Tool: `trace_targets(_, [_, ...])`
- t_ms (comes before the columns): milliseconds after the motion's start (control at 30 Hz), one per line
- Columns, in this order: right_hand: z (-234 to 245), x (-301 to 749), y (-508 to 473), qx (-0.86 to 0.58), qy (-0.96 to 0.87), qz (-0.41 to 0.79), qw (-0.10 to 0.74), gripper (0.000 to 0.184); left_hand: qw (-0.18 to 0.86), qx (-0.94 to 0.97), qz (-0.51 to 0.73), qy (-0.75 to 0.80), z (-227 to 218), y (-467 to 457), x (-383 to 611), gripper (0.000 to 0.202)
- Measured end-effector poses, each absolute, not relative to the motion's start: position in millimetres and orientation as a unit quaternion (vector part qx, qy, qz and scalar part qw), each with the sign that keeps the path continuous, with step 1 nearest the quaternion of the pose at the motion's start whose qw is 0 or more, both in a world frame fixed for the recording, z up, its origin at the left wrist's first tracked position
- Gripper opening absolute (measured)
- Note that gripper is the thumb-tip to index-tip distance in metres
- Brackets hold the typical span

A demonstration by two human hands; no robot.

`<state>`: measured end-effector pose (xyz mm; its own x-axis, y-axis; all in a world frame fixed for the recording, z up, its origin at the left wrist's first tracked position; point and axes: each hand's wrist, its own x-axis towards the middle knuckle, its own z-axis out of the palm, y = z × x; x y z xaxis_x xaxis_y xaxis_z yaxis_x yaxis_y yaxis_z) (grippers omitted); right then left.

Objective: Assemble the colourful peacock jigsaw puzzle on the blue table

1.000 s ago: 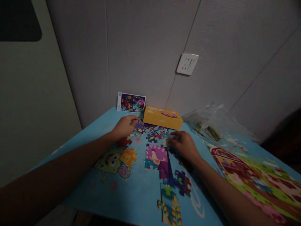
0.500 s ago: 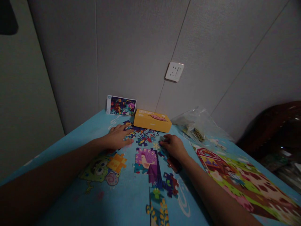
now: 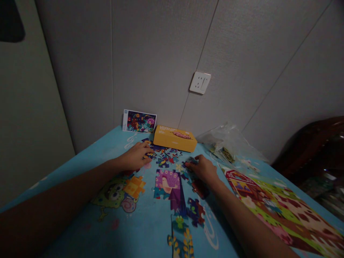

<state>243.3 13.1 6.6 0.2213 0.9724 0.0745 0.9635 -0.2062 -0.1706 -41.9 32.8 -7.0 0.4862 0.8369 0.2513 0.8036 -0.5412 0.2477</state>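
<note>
Grey wall panels [image 3: 158, 68] with a white socket [image 3: 200, 82] rise behind a blue surface [image 3: 145, 229], whose near side is dim. At the far side, a picture card [image 3: 141, 122] leans against the wall, left of a yellow box [image 3: 174, 139]. Just before the box lies a heap of puzzle pieces [image 3: 170, 154], overlapping too much to count. The left hand [image 3: 135, 156] lies at the heap's left end, thumb apart from the fingers, covering some pieces. At the right hand [image 3: 202, 167], thumb and fingers are close together beside a dark piece [image 3: 191, 159]; I cannot tell whether they pinch it. Nearer, a joined bird section [image 3: 166, 182] runs down to a plant section [image 3: 184, 238], which the near edge cuts off. Right of the hands, a clear bag [image 3: 228, 143] has contents hard to make out, and a farm picture [image 3: 285, 211] is cut off at the right.
</note>
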Motion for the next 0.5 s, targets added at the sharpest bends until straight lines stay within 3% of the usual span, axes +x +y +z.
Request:
trace_targets(133, [7,248,12,-0.782,-0.619,-0.007,0.076,0.059,0.045,0.856,0.192,0.479,-5,31,-40,0.036])
trace_targets(267, [6,254,13,-0.771,-0.632,0.0,0.071,0.052,0.043,0.858,0.192,0.474,-6,31,-39,0.036])
trace_targets(400, [4,257,15,-0.762,-0.636,0.005,0.119,0.051,0.046,0.857,0.198,0.473,-6,30,-39,0.035])
trace_targets(500, [5,256,17,-0.745,-0.644,0.009,0.174,0.038,0.047,0.855,0.197,0.477,-5,28,-37,0.038])
